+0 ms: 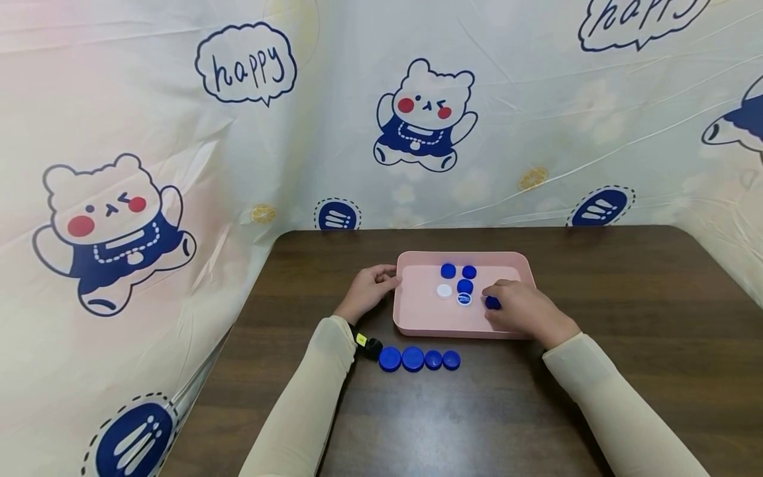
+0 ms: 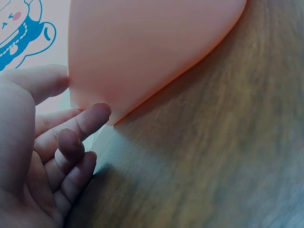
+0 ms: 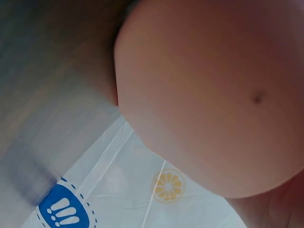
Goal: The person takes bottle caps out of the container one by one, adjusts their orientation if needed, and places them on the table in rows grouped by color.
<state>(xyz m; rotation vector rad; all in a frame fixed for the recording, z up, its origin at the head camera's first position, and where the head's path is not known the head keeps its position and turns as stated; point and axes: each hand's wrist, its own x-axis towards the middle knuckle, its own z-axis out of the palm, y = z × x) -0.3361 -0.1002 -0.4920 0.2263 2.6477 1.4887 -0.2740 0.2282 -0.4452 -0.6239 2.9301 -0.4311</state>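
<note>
My right hand [image 1: 524,310] reaches over the right part of a pink tray [image 1: 417,321]. Its fingers pinch a dark blue bottle cap [image 1: 492,303], close over the tray floor. At the tray's left end, my left hand [image 1: 371,290] touches the outer wall; in the left wrist view its fingers [image 2: 90,121] are loosely bent against that wall. Several other caps lie near the tray's middle: plain blue caps [image 1: 448,270], a white one [image 1: 444,290] and one with a white rim and blue print [image 1: 464,299]. The right wrist view mostly shows skin, with the cap hidden.
A row of blue caps [image 1: 412,359], two larger and two smaller, lies on the brown table [image 1: 507,411] in front of the tray. The left wrist's black strap device [image 1: 372,347] is right beside the row's left end. A printed cloth [image 1: 334,132] hangs behind the table.
</note>
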